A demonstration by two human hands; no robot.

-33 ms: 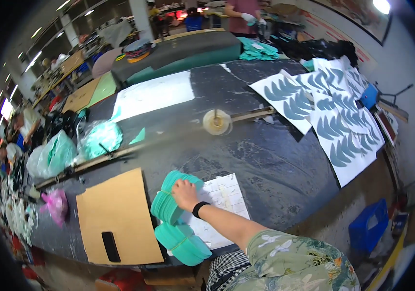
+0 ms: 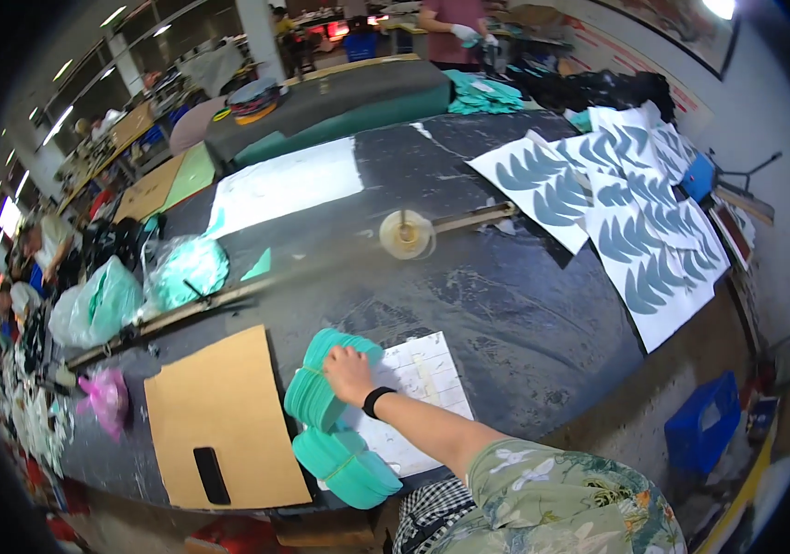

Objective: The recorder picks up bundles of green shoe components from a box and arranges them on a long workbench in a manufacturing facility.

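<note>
My right hand (image 2: pixel 349 376), with a black band on its wrist, lies over the upper bundle of turquoise insole-shaped pieces (image 2: pixel 312 395). Its fingers curl onto the bundle's upper side, by the thin tie that runs round it. Close below, a second tied bundle of turquoise pieces (image 2: pixel 344 466) touches or nearly touches the first. Both overlap the left part of a white board with a line grid (image 2: pixel 427 388). My left hand is out of view.
Left of the bundles lies brown cardboard (image 2: pixel 215 397) bearing a black phone (image 2: pixel 212 475). A long bar (image 2: pixel 265 282) with a tape roll (image 2: pixel 406 234) crosses the dark table. Patterned white sheets (image 2: pixel 653 240) lie right, plastic bags (image 2: pixel 104 300) left. Another person (image 2: pixel 458 23) stands beyond.
The whole view shifts very slightly. My right hand stays on the same bundle, and both bundles keep their places on the board.
</note>
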